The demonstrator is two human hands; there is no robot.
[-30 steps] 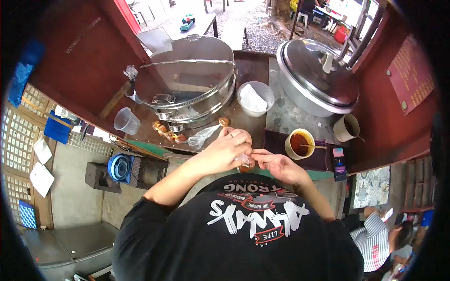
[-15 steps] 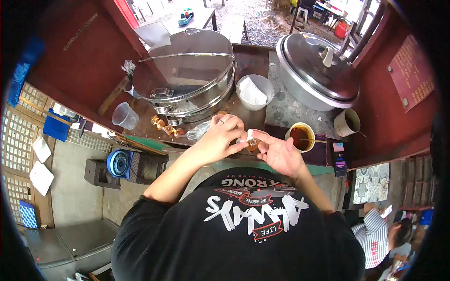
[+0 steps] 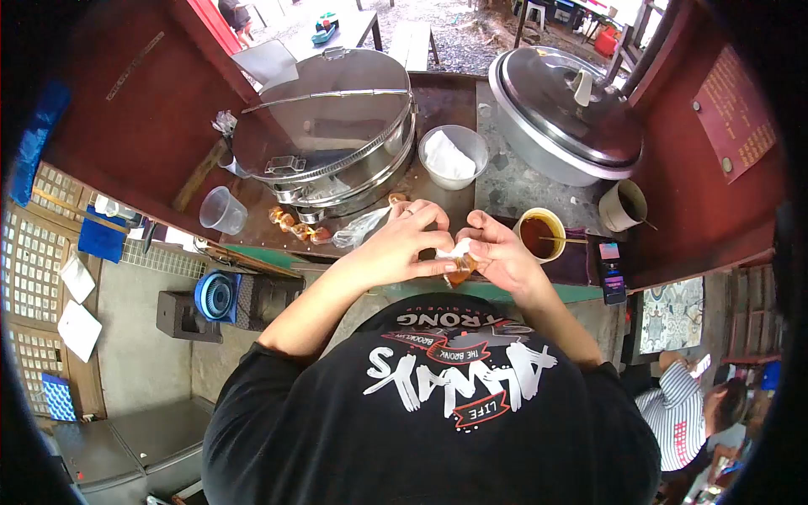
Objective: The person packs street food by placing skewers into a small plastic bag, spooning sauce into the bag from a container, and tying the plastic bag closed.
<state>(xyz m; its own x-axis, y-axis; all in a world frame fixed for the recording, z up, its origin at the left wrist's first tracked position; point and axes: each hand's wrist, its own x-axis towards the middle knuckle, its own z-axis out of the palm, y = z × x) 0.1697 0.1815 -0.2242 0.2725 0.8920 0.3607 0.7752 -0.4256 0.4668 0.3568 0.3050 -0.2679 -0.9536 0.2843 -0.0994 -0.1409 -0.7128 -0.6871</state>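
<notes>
In front of my chest, a small clear plastic bag of brown sauce (image 3: 459, 271) is held between both hands. My left hand (image 3: 418, 241) pinches its gathered whitish top from the left, fingers curled. From the other side, my right hand (image 3: 502, 254) closes on the same top with thumb and fingers. Exactly how the plastic is twisted or folded is hidden by the fingers. Several filled sauce bags (image 3: 296, 227) lie left of my hands, beside a bunch of clear plastic bags (image 3: 360, 230). To the right stands a tub of brown sauce (image 3: 540, 236) with a stick or handle in it.
A large lidded steamer (image 3: 370, 172) stands at the back left, and a big lidded pot (image 3: 551, 147) at the back right. Between them sits a plastic bowl (image 3: 454, 175) with white material inside. A clear cup (image 3: 223, 210), a grey container (image 3: 621, 206) and a phone (image 3: 613, 273) are nearby.
My right hand's fingers, stretched out before, have curled in onto the bag's top. The sauce bag now shows lower between my hands. The view has shifted slightly.
</notes>
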